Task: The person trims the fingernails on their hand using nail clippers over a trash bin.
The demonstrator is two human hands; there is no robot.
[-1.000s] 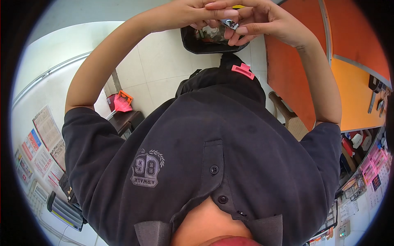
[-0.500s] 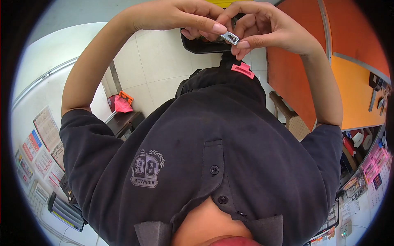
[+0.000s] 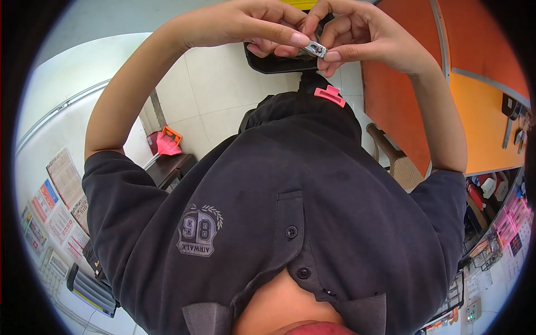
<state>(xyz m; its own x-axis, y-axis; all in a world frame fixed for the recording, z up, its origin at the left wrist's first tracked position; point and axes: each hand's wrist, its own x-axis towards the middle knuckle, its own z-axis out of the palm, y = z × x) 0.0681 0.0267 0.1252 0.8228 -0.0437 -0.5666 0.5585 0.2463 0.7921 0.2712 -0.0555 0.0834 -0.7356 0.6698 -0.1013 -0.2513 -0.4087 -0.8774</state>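
Note:
A small silver nail clipper (image 3: 317,49) is held between my two hands at the top of the view. My left hand (image 3: 262,25) pinches its left end, the thumb lying along it. My right hand (image 3: 363,39) has its thumb and curled fingers at the other end. Parts of the fingers behind the clipper are hidden. Just below the hands, a pink claw hair clip (image 3: 330,99) rests on dark cloth near my lap. A black tray-like object (image 3: 279,66) sits behind and beneath the fingers, partly covered by them.
To the right are an orange panel (image 3: 399,100) and a wicker-like seat (image 3: 405,172). A white table with printed papers (image 3: 64,184) stands on the left. Beside it, a pink and orange item (image 3: 168,143) lies near a dark box (image 3: 177,167). Pale floor tiles (image 3: 212,84) show between.
Both hands and the nail clipper have shifted very slightly to the right. The grip looks much the same, and the pink hair clip stays in place.

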